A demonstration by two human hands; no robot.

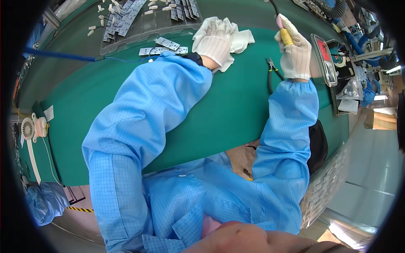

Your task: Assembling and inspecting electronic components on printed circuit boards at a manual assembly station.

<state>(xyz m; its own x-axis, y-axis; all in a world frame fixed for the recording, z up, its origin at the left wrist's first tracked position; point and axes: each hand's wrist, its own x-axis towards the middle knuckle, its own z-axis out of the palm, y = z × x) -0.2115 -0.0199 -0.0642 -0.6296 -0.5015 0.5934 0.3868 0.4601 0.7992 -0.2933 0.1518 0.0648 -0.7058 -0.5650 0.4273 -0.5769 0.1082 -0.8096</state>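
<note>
My left hand [215,46], in a white striped glove, is closed on a crumpled white cloth [240,41] at the far middle of the green mat. Beside its wrist lie small LED circuit boards [168,43]. Farther right, my gloved right hand [295,50] is wrapped round a soldering iron [286,37] with a yellow grip. A dark cord runs up from the iron; its tip is hidden. Wire cutters [270,71] with yellow and black handles lie just left of the right wrist.
A clear plastic tray [147,37] at the back left holds several board strips with white connectors. A blue coiled cord [63,55] crosses the left side. A small fan [28,128] stands at the left edge. Right of my right hand is a red-and-clear case [324,57].
</note>
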